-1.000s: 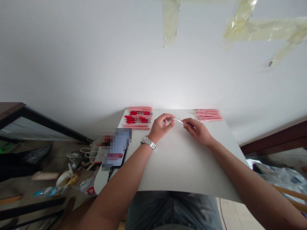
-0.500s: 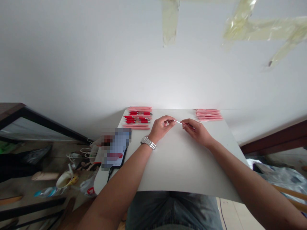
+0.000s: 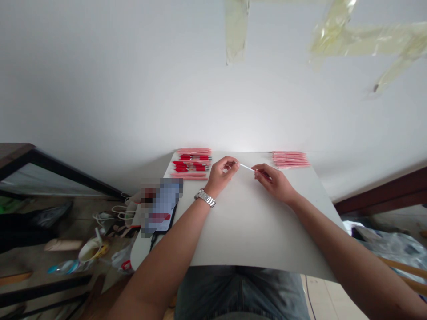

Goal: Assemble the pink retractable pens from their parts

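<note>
Between my two hands stretches a thin white stick [image 3: 246, 167] that looks like a pen refill. My left hand [image 3: 224, 172], with a metal watch on its wrist, pinches the left end between thumb and fingertips. The other end runs into the closed fingers of my right hand [image 3: 269, 178], where a bit of pinkish red shows; the rest is hidden in the grip. Both hands are above the white table [image 3: 253, 231]. Left of them lie red pens [image 3: 191, 166] among pink pen-like sticks [image 3: 189, 176]. A bundle of similar pink sticks [image 3: 290, 159] rests beyond my right hand.
A phone [image 3: 163, 209], partly blurred out, lies at the table's left edge with a cable attached. The wall [image 3: 213, 89] rises behind the table. On the floor to the left are a cup [image 3: 90, 250], a bottle [image 3: 66, 267] and bags.
My left hand has moved a little left and away from me. The gap between the hands is wider, and more of the white stick shows. My right hand has hardly moved.
</note>
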`<action>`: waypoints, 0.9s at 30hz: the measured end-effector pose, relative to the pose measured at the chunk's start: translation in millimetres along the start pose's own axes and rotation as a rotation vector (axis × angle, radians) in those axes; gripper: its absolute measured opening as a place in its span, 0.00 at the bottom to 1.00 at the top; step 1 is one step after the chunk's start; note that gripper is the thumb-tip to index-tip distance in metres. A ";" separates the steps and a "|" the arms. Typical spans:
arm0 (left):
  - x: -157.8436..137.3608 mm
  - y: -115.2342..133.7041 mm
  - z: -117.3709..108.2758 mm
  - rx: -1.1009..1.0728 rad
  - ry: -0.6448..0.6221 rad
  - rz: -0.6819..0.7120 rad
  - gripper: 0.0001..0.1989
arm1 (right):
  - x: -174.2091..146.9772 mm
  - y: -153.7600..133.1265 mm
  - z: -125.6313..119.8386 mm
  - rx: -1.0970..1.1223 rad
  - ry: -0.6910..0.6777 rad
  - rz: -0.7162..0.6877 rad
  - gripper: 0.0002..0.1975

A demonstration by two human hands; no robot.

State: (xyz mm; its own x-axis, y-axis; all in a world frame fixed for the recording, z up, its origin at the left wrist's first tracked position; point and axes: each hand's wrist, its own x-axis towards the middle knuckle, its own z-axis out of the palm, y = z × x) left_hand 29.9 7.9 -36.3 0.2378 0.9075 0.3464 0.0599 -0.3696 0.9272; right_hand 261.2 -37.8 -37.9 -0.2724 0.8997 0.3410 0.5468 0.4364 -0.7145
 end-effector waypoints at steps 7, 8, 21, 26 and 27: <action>4.6 -4.4 -4.2 -0.082 0.042 0.010 0.14 | 0.0 -0.2 -0.6 -0.024 0.020 0.019 0.17; 5.1 -4.8 -4.9 -0.089 0.043 0.009 0.14 | 0.1 -0.2 -0.8 -0.027 0.021 0.019 0.16; 8.6 -10.9 -8.5 -0.144 0.155 -0.035 0.17 | 0.7 1.0 -1.5 -0.026 0.047 0.023 0.17; 11.8 -17.5 -12.0 -0.144 0.220 -0.009 0.15 | 0.1 0.5 -1.5 -0.024 0.050 0.029 0.17; 12.1 -18.9 -12.6 -0.148 0.230 -0.006 0.15 | 0.1 0.5 -1.6 -0.025 0.050 0.028 0.17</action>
State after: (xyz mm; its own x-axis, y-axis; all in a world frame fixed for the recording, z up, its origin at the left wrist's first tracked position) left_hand 19.4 28.4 -47.8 0.0101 0.9372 0.3486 -0.0859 -0.3466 0.9341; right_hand 262.7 -37.5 -37.3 -0.2165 0.9108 0.3516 0.5736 0.4101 -0.7091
